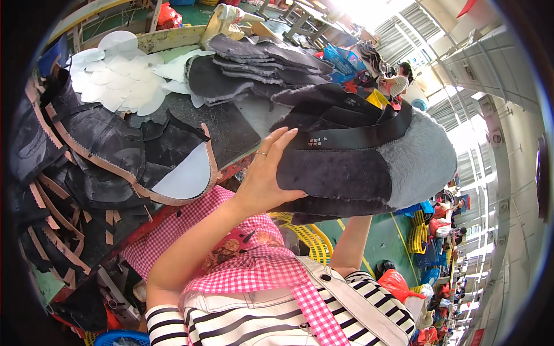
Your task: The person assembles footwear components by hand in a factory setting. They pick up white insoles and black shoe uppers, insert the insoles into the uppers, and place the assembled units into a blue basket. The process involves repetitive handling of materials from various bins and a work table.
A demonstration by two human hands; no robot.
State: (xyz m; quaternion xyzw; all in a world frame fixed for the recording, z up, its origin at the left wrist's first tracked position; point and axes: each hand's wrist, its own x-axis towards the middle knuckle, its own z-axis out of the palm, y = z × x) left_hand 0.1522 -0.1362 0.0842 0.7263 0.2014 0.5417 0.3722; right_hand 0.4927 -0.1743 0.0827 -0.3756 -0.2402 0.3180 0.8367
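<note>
In front of me is a shoe lining [332, 173], dark and suede-like, with a fluffy light-grey fleece part [424, 158] at its right end. A smooth black band with small print runs along its upper side. My left hand [262, 176] grips its left end, thumb against the dark face and fingers at the upper edge. My right forearm [353, 242] rises behind the lining, which hides the right hand and its fingers. Beyond the lining lies a pile of dark fleece-backed pieces [259, 63] on the bench.
Black shoe uppers with tan serrated edges [109, 155] cover the bench at the left. White curved cut pieces [115, 81] are heaped behind them. A yellow basket [309, 239] stands below the lining. Another person [398, 81] sits farther off; baskets and bags line the right side.
</note>
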